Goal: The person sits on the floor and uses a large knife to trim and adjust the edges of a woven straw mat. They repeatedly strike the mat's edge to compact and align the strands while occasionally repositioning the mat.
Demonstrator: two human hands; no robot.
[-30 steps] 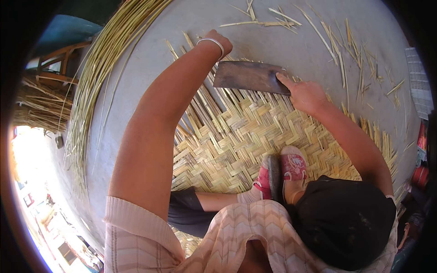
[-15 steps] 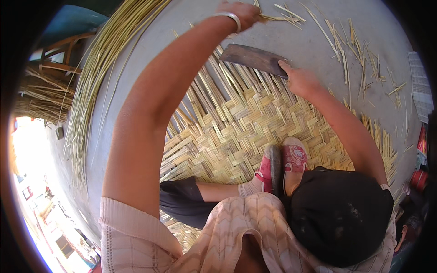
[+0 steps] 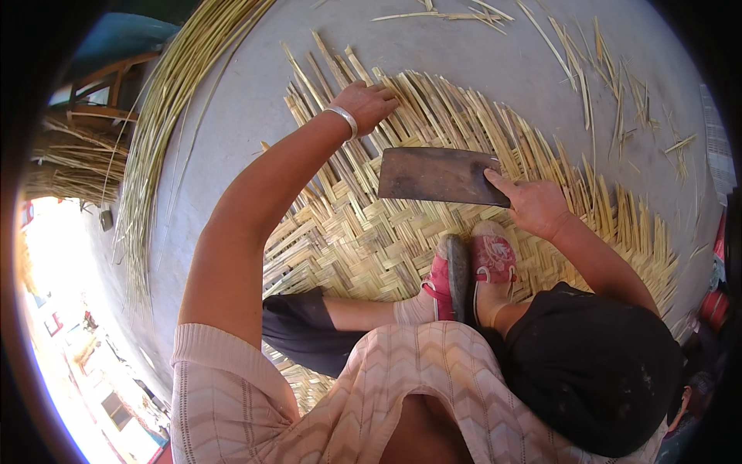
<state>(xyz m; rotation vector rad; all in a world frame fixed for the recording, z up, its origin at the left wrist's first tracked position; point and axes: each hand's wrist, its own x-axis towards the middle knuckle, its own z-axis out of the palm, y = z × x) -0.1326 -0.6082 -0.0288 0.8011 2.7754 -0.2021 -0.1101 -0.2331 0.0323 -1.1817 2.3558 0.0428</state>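
Fingers, left hand [image 3: 365, 107]: curled down over the unwoven strip ends [image 3: 479, 116] at the far edge; can't tell if they're actually pinching one or just resting there.
Fingers, right hand [image 3: 537, 207]: closed round the near end of the blade, one digit laid out flat along the metal.
Broad blade [image 3: 433, 176]: dark, roughly rectangular, lying crosswise over the mat between left hand and shoes. Can't tell if it's touching the weave.
Woven mat [image 3: 359, 259]: on the floor in front of the person and under their feet, zigzag weave, strip ends poking out unevenly along the far and right edges.
Writing/markings: pale printed design on the red right shoe [image 3: 493, 259]; too small to say if any of it is lettering.
In the way: both shoes are planted on the mat, with the left shoe [image 3: 438, 290] right beside the other, and the black-covered right knee [image 3: 591, 371] hides a good chunk of it lower right.
Grey floor [image 3: 239, 147]: long bundle of thin stalks [image 3: 185, 85] curving down the left, loose scraps [image 3: 580, 77] scattered upper right.
Edges: stacked sticks [image 3: 73, 158] far left, below a wooden frame [image 3: 116, 81].
Wrist: silvery bangle [image 3: 342, 121] on the left one.
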